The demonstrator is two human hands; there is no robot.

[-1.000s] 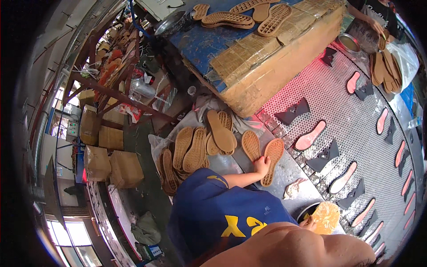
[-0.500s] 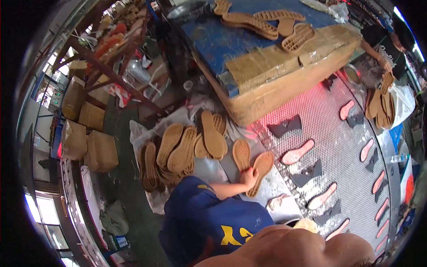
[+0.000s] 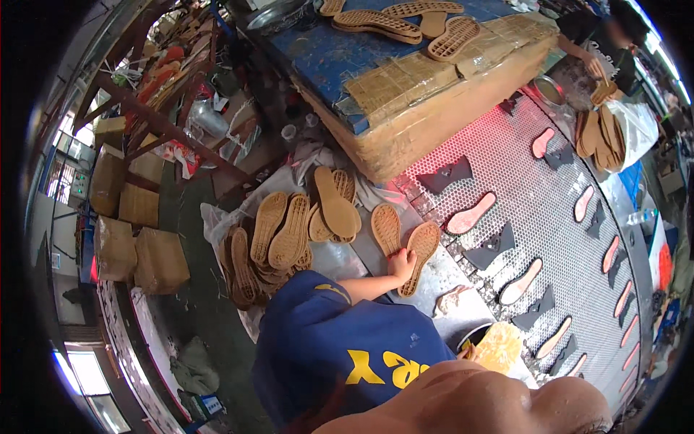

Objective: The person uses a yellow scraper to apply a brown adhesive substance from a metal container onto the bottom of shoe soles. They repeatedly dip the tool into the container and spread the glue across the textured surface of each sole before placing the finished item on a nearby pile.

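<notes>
Bowl (image 3: 477,334), dark inside, beside right hand (image 3: 468,352); contents unclear.

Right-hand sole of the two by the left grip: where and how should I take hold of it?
I'd pinch this brown sole by its long right edge around mid-length, coming from the right: that edge is uncovered, while the left grip hides part of its left edge.

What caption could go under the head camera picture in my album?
A left hand touches a brown shoe sole beside a honeycomb-patterned surface dotted with pink pieces.
</notes>
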